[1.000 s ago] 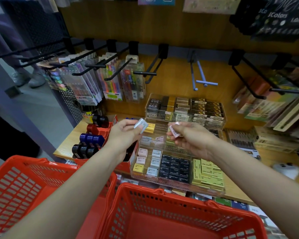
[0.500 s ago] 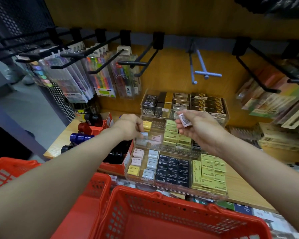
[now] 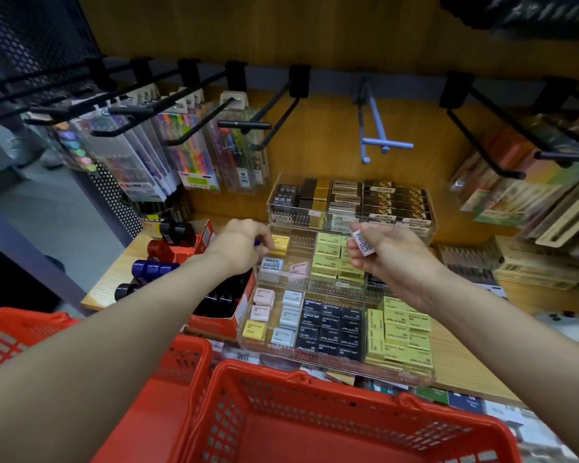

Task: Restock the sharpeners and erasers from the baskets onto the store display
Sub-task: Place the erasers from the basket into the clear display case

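Mid-restock, middle tier of the clear display [image 3: 315, 289]. Your right hand [image 3: 391, 259] pinches a white eraser [image 3: 363, 242] above it; left hand [image 3: 244, 245] curled at 9 o'clock, grip unclear. Next: drop eraser beside the white one [image 3: 272, 264].

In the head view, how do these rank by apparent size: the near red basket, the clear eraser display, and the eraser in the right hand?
Largest to smallest, as they appear:
1. near red basket, though it is closest to the camera, so this is partly nearness
2. clear eraser display
3. eraser pinched in the right hand
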